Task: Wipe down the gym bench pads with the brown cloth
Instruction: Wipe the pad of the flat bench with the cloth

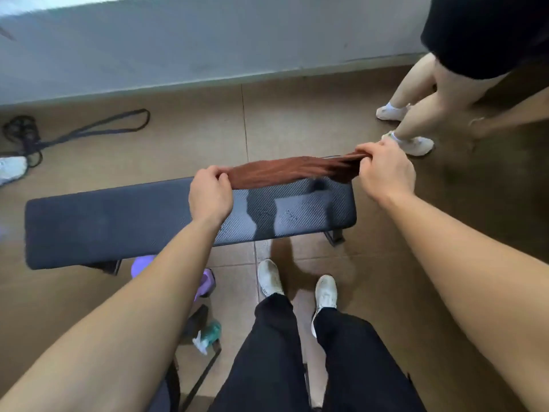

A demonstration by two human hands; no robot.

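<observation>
The brown cloth [285, 171] is stretched out between my two hands above the far right part of the black bench pad [118, 221]. My left hand [209, 194] grips the cloth's left end. My right hand [386, 171] grips its right end, just past the pad's right end. The cloth sags slightly in the middle, and I cannot tell whether it touches the pad's far edge. The pad has a woven texture, with darker damp-looking patches on its right part under the cloth.
Another person's legs and white shoes [413, 144] stand at the far right. A black resistance band [98, 129] lies on the floor at the left. A spray bottle [208, 336] and a purple object [205, 281] sit near my feet. A grey wall runs behind the bench.
</observation>
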